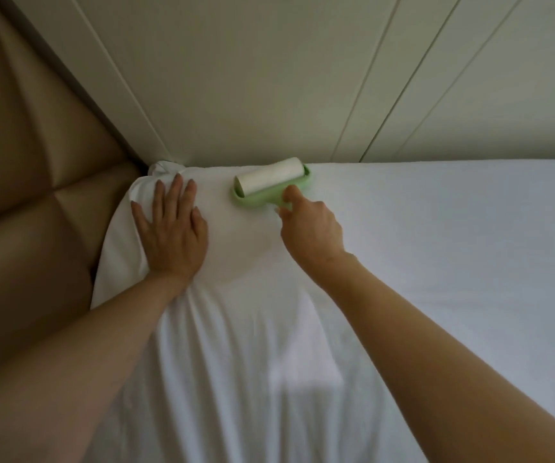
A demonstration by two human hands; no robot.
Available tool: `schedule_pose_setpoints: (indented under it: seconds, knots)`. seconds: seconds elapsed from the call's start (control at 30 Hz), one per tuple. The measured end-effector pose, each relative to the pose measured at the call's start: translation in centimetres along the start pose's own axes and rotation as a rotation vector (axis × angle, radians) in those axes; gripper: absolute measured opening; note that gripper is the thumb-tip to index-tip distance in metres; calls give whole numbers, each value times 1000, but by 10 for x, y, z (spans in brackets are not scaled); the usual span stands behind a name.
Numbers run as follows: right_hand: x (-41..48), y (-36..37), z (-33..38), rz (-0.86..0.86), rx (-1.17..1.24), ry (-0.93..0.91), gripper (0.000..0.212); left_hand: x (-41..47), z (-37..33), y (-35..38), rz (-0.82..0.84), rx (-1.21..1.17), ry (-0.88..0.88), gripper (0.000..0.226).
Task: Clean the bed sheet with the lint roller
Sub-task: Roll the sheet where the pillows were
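Note:
A white bed sheet covers the mattress and fills the lower right of the view. The lint roller has a white paper roll in a light green frame and lies on the sheet near the bed's far corner. My right hand grips its green handle, with the forefinger stretched along the frame. To the left, my left hand presses flat on the sheet, fingers spread and straight, beside the knotted corner of the sheet. Folds run down the sheet below my left wrist.
A tan padded headboard stands along the left side of the bed. A pale panelled wall rises right behind the mattress's far edge. The sheet stretches smooth to the right.

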State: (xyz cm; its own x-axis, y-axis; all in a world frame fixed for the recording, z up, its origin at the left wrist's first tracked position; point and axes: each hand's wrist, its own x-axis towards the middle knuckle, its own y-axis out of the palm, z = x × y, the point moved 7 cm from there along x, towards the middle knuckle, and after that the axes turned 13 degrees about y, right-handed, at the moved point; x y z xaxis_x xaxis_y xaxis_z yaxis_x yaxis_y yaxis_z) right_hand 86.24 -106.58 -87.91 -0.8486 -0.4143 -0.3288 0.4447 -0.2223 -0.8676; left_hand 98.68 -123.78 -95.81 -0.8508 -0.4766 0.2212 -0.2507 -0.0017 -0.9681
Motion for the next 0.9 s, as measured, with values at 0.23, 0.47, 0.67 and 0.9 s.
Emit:
schedule_pose_setpoints:
  seconds: [0.23, 0.47, 0.67, 0.9]
  knots:
    - [-62, 9, -42, -36, 57, 27, 40, 0, 2, 1, -35, -2, 4, 52]
    - [-99, 8, -66, 70, -6, 102, 45, 1, 1, 0, -91, 22, 3, 51]
    - [1, 8, 5, -27, 165, 36, 33, 2, 1, 1, -105, 35, 8, 52]
    - [-61, 23, -28, 50, 121, 102, 53, 1, 3, 3, -96, 43, -2, 55]
